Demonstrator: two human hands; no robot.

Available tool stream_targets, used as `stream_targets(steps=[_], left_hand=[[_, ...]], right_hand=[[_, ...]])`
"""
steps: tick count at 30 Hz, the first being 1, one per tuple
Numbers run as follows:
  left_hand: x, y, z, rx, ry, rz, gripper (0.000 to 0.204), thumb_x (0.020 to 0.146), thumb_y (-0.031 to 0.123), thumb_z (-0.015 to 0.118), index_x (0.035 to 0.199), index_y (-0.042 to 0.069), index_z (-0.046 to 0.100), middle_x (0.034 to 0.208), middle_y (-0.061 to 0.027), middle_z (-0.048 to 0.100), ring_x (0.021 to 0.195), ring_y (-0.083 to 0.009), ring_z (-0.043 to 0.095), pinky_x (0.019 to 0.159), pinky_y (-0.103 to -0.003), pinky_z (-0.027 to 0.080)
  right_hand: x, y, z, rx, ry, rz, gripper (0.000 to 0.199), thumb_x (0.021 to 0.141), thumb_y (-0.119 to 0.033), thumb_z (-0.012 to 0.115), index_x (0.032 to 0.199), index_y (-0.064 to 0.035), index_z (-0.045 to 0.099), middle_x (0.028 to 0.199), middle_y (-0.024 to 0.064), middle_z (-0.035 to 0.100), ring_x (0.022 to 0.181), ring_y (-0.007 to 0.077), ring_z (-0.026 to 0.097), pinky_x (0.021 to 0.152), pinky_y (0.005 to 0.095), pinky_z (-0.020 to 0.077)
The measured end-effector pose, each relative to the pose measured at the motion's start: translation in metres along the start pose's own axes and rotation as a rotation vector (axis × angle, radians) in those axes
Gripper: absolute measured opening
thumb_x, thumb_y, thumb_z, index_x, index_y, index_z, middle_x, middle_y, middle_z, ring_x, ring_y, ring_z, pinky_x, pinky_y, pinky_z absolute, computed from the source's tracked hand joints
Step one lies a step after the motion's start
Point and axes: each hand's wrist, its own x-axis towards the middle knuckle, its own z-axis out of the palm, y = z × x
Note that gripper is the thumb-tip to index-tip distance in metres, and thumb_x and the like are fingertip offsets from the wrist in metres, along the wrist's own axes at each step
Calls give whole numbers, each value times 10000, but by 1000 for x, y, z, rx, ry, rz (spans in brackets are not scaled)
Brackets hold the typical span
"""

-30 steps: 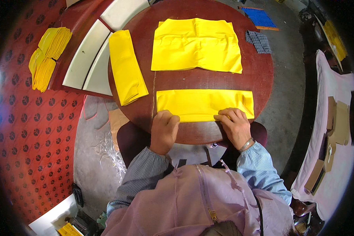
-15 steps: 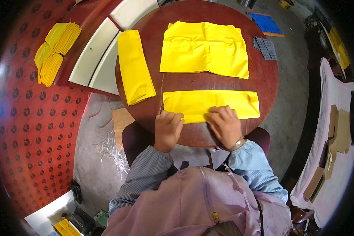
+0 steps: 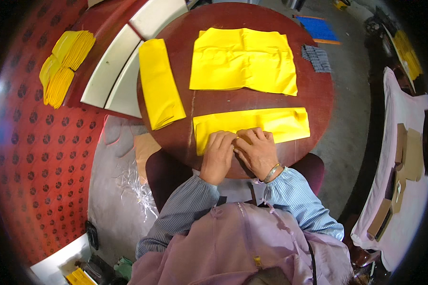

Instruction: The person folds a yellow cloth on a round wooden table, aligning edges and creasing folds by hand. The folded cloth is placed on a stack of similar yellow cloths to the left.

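Observation:
A long folded yellow sheet (image 3: 271, 124), of paper or thin cloth, lies crosswise near the front edge of the round table. At its near edge my left hand (image 3: 218, 151) and my right hand (image 3: 256, 148) are side by side, almost touching. Both have their fingers curled onto that edge, the thumbs close together. What lies under the fingertips is hidden. Farther back is a stack of creased, flat yellow sheets (image 3: 245, 61). To the left, a narrow folded yellow bundle (image 3: 160, 85) lies lengthwise.
The dark red round table (image 3: 223, 100) carries a grey knitted cloth (image 3: 316, 59) at its right edge. Left of it stand white panels (image 3: 124, 71) and piles of folded yellow sheets (image 3: 66, 59). White strings (image 3: 140, 190) lie on the floor. Cardboard pieces (image 3: 397, 180) rest on a pale cloth at right.
My left hand has moved right and my right hand left, so they now meet at the strip's near edge. The strip's left part has shifted slightly toward me.

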Motion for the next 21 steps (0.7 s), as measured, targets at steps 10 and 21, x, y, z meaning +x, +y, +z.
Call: stream_targets(steps=[10, 21], left_hand=[[4, -8, 6, 121, -58, 82, 157, 860, 70, 781, 987, 66, 690, 1034, -122, 632, 1069, -363, 571, 951, -498, 449], [17, 4, 16, 315, -70, 39, 234, 843, 167, 814, 1032, 110, 688, 1038, -102, 621, 985, -341, 563, 835, -478, 403]], right_hand=[[-54, 84, -51, -121, 165, 161, 251, 877, -203, 787, 1093, -115, 693, 1196, 55, 682, 1123, 290, 639, 950, 428, 522], [-70, 123, -64, -198, 194, 314, 230, 890, -157, 804, 1086, -68, 723, 1003, 96, 719, 911, 296, 668, 786, 404, 518]])
